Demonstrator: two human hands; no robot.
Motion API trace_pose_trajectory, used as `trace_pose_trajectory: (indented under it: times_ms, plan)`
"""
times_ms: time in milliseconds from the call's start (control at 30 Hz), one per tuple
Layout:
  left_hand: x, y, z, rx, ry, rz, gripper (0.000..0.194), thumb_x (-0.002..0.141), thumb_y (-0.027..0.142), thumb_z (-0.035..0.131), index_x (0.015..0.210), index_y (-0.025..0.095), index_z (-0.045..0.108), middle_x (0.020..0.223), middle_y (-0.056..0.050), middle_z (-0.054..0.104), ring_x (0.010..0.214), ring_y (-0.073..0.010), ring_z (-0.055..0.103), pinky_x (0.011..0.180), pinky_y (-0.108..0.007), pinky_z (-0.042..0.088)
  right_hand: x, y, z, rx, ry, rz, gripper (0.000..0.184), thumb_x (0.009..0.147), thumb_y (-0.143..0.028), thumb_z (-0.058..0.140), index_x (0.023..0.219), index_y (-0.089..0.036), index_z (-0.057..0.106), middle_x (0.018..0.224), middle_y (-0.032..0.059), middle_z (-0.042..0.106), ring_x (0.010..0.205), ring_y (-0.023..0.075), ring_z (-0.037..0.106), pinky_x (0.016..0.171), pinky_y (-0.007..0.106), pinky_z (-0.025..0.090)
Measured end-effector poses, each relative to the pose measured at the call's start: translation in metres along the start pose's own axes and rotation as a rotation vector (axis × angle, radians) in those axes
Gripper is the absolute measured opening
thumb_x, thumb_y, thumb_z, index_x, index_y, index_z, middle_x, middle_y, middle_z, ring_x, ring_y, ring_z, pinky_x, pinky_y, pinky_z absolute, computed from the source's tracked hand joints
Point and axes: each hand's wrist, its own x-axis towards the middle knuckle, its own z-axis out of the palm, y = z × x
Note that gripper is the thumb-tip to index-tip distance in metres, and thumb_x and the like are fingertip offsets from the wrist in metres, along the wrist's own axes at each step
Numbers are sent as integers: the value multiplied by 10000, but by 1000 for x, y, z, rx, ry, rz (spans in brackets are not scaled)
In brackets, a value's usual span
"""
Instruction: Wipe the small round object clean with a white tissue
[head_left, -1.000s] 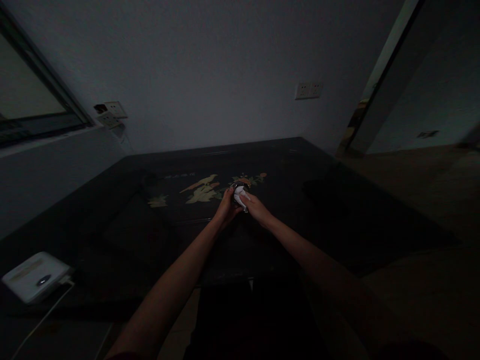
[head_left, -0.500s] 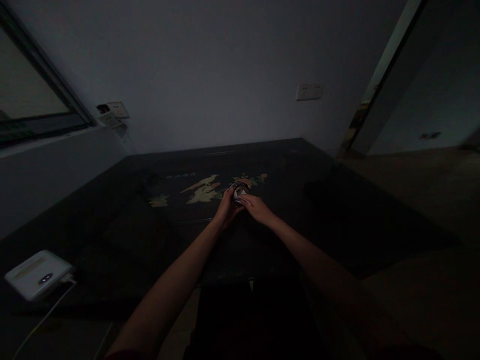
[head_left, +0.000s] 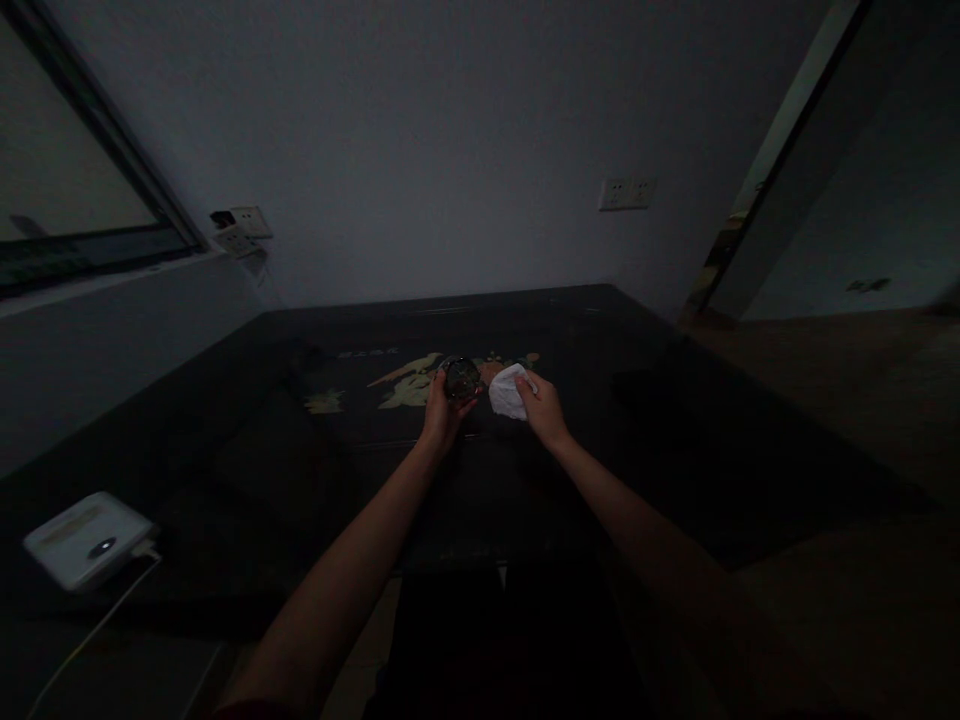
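My left hand [head_left: 444,408] is closed round a small, round glass vessel [head_left: 462,378] with a shiny rim. It looks like a cup or bowl; the dim light hides its exact kind. Its mouth faces up toward me. Just to the right, my right hand [head_left: 543,408] pinches a crumpled white cloth or tissue [head_left: 508,393], which hangs apart from the glass. Both hands are above the dark table [head_left: 375,500], over its inlaid bird and flower picture [head_left: 409,385].
A white box [head_left: 90,540] with a cable stands at the table's left. Wall sockets [head_left: 627,193] are above the back edge, and a plugged-in adapter [head_left: 236,238] is at the back left corner. A window [head_left: 67,150] is on the left, a doorway on the right.
The white cloth has come out of the glass as my right hand moved right. My left hand still holds the glass, now slightly further left with its mouth in view.
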Motion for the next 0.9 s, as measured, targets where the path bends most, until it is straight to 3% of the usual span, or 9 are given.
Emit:
trace_pose_trajectory:
  times_ms: [133,333,533,633,733,900]
  plan:
    - [1,5,-2,-31,15,44,562,825,610,517,1271,277,448,1124,-79,650,792,-174,691,761,-299,482,-1,1,0,-167,-37,-13,410,917,-466,378,868,-161,648,777,74,667,723,213,576,693,297,430]
    - [-1,8,1,-49,-10,21,529,849,597,487,1253,255,474,1110,-75,652,804,-176,692,734,-281,491,-5,0,1,-341,-187,-48,331,927,-312,388,1013,-178,678,975,124,708,893,269,644,804,349,450]
    - [-3,9,4,-62,-16,3,481,873,588,458,1231,270,498,1098,-65,662,791,-171,692,733,-289,508,-14,-2,6,-426,-391,-96,462,877,-131,401,1273,-274,591,1298,53,622,1168,253,574,979,382,418]
    - [-3,10,5,-56,-7,22,513,852,611,480,1233,267,491,1106,-76,657,796,-182,694,702,-289,519,-21,-6,13,-506,-511,-112,448,903,-154,400,1280,-307,587,1286,46,630,1151,253,583,971,388,425]
    - [-3,11,6,-25,-12,115,522,837,590,524,1243,266,472,1168,-83,633,810,-193,693,635,-265,522,-27,-9,18,-585,-624,-187,404,904,-226,484,1297,-253,578,1292,100,619,1188,274,553,1003,414,389]
    - [-3,10,6,72,-19,245,518,786,523,633,1211,258,499,1214,-76,607,861,-196,671,608,-253,526,-27,-9,15,-531,-707,-220,669,743,-509,709,1333,-245,536,1353,135,565,1270,319,468,1050,500,294]
